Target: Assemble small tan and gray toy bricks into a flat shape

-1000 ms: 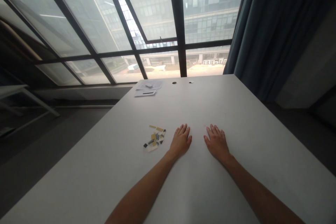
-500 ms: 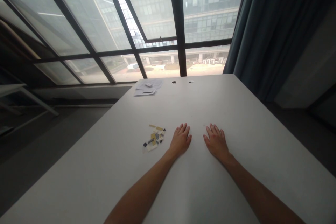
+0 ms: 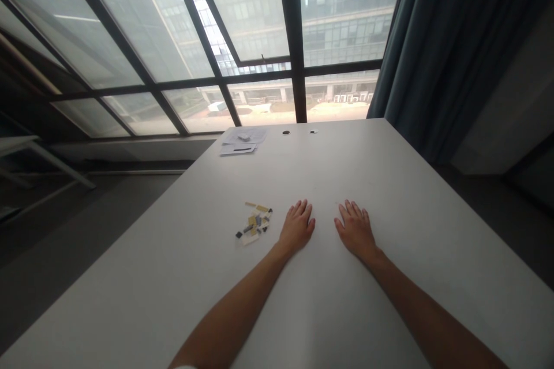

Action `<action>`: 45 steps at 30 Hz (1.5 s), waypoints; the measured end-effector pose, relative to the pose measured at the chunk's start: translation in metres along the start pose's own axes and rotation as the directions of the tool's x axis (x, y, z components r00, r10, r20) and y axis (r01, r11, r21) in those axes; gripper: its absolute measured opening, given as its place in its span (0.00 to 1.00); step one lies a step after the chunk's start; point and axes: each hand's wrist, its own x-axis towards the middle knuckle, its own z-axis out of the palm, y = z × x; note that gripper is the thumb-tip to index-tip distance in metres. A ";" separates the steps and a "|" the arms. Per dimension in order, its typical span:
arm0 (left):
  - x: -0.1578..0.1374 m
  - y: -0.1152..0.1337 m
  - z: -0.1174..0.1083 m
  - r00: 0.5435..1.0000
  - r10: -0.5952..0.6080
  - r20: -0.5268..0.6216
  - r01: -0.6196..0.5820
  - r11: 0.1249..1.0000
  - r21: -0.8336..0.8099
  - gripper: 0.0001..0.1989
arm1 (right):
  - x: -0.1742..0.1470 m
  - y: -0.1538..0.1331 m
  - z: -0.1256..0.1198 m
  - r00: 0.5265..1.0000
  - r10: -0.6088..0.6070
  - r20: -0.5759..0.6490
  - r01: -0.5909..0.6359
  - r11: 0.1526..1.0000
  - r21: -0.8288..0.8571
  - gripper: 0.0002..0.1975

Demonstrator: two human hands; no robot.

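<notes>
Both palms rest face down on a white table (image 3: pixel 311 173). My left hand (image 3: pixel 298 223) lies flat with its fingers stretched forward and holds nothing. To its left is a loose pile of small building-block pieces (image 3: pixel 253 222) in yellow, grey, black and white, apart from the hand. My right hand (image 3: pixel 355 227) also lies flat, fingers a little spread, with bare tabletop between it and the left one. Nothing is in it either.
At the table's far left corner lie papers (image 3: pixel 238 144) with a small pale item on top. Two round holes (image 3: pixel 286 132) sit near the far edge. Beyond stand large framed windows (image 3: pixel 259 98), and a blue curtain (image 3: pixel 402 57) hangs at the right. Another white table (image 3: pixel 21 145) is at far left.
The whole view has shifted very slightly, with the table scene a little higher in the picture. Both hands stay flat in the same place on the table, and the pieces have not moved.
</notes>
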 end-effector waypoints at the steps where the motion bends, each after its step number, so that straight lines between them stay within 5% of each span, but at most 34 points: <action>1: 0.000 0.000 0.000 1.000 0.000 -0.001 0.000 1.000 0.002 0.27 | 0.000 0.000 0.000 1.000 0.000 0.002 0.000 1.000 0.000 0.27; 21: 0.003 -0.002 0.001 1.000 0.014 -0.004 -0.014 0.999 -0.029 0.26 | 0.000 -0.003 -0.006 0.999 0.016 0.036 -0.015 1.000 -0.013 0.27; 28: 0.006 -0.004 -0.034 0.999 0.041 0.021 -0.035 0.971 -0.237 0.28 | -0.001 -0.002 -0.006 0.999 0.013 0.042 -0.012 1.000 -0.019 0.27; 33: 0.012 -0.037 -0.092 0.999 -0.020 -0.046 0.005 0.956 -0.294 0.24 | 0.000 0.001 -0.002 1.000 0.004 0.031 -0.003 1.000 -0.031 0.27; 37: 0.014 -0.084 -0.123 0.984 -0.140 -0.112 0.123 0.982 -0.146 0.18 | 0.000 0.002 0.000 1.000 0.000 0.028 0.001 1.000 -0.030 0.27; 45: 0.012 -0.139 -0.112 0.942 -0.334 0.039 0.330 0.941 0.077 0.13 | 0.000 0.004 0.001 1.000 0.000 0.021 0.000 0.999 -0.036 0.27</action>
